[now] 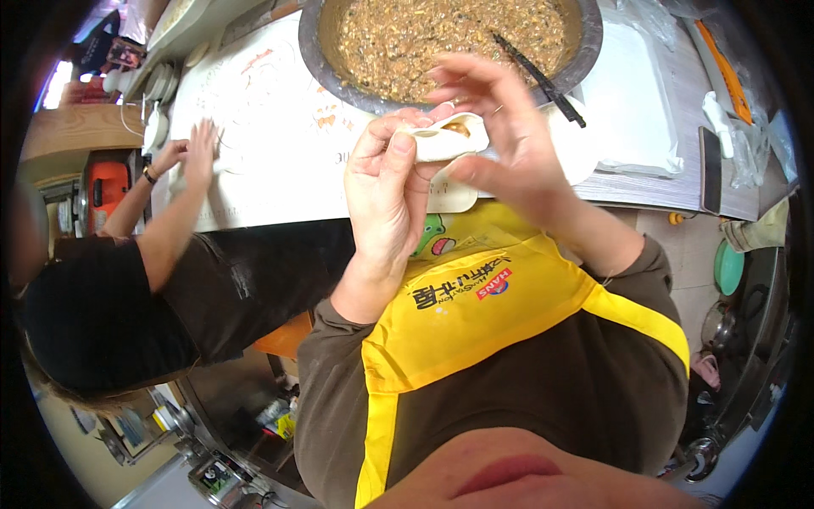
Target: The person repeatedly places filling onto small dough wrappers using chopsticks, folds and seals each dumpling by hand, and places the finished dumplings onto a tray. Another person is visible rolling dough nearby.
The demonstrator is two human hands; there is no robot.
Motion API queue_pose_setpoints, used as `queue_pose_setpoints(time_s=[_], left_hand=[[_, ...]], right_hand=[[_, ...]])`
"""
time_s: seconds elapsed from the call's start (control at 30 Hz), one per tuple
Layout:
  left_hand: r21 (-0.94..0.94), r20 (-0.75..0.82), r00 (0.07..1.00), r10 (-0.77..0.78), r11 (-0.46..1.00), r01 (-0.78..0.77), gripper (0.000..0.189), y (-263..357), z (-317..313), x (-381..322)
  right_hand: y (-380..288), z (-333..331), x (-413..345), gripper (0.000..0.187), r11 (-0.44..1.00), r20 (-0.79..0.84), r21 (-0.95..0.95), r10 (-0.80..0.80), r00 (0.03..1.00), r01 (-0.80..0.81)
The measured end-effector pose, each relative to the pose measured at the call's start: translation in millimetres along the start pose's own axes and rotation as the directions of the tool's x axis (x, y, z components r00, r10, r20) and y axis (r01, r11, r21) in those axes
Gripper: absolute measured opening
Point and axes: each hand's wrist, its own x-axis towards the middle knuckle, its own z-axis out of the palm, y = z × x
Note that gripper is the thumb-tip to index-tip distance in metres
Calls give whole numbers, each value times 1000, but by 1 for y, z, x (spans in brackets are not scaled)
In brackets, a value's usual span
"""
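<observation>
My left hand (385, 165) holds a partly folded dough wrapper (439, 145) between thumb and fingers, with brown filling showing in its opening. My right hand (509, 133) is raised at the wrapper's right side, blurred, its thumb and fingers apart; whether the thumb touches the dough cannot be told. Just beyond both hands stands a big dark-rimmed bowl (591, 38) of chopped filling (439, 44). Black chopsticks or a similar black utensil (540, 79) lie across its right rim. Below the wrapper, a pale board or tray (455, 197) shows partly at the table edge.
At the left, a co-worker's hands (198, 153) are over the white work mat (273, 172). A white covered tray (629, 102) lies right of the bowl, with a phone (710, 168) at the table's right edge. Small white dishes (159, 92) stand at the far left.
</observation>
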Motion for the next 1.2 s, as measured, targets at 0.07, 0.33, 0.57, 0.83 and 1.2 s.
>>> queue_pose_setpoints(time_s=[0.07,0.33,0.57,0.83,1.2], left_hand=[[-74,13,1000,-13,997,13,15,-1,3,2],[32,40,999,19,999,-20,14,-3,5,-4],[325,56,995,86,941,-100,28,2,3,-15],[421,163,986,-18,906,-53,56,-19,0,-3],[686,422,904,76,625,-373,24,4,10,0]], right_hand=[[10,10,-2,72,980,32,181,79,996,-83],[5,9,8,46,837,29,-448,-339,940,315],[-10,1,10,44,494,209,-740,-476,854,456],[3,5,7,39,825,85,-371,-427,900,427],[-4,-1,4,46,847,181,-364,-344,922,387]])
